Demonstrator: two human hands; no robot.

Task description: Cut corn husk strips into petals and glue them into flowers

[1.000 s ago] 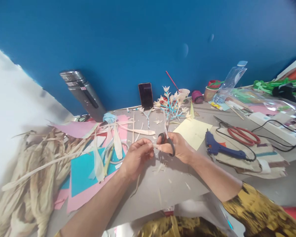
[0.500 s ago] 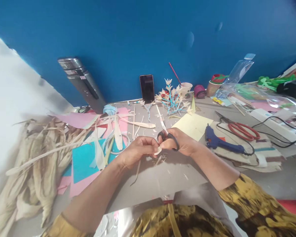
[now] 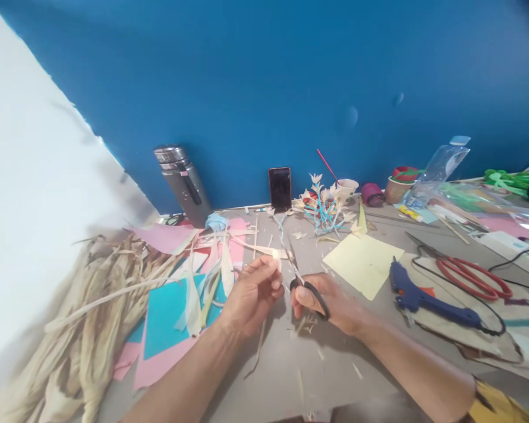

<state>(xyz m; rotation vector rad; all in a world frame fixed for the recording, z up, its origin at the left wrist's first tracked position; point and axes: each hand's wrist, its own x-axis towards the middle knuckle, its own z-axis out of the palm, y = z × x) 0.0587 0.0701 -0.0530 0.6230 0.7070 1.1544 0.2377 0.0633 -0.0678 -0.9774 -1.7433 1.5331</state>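
Observation:
My left hand (image 3: 253, 294) pinches a small pale strip of dried husk (image 3: 275, 259) between thumb and fingers, held above the grey table (image 3: 335, 364). My right hand (image 3: 330, 302) grips small black-handled scissors (image 3: 300, 277), blades pointing up and left, right beside the husk piece. Pale cuttings (image 3: 304, 325) lie on the table under both hands.
A heap of dried husks (image 3: 92, 317) lies at left beside pink and turquoise paper (image 3: 167, 311). A yellow sheet (image 3: 364, 264), blue glue gun (image 3: 427, 299), red scissors (image 3: 471, 276), phone (image 3: 280, 188), steel flask (image 3: 183, 182) and a husk-flower ornament (image 3: 324, 205) stand behind.
The view has tilted and pulled back. My hands have drawn slightly apart; the husk piece is now lifted by the left hand, away from the scissor handles.

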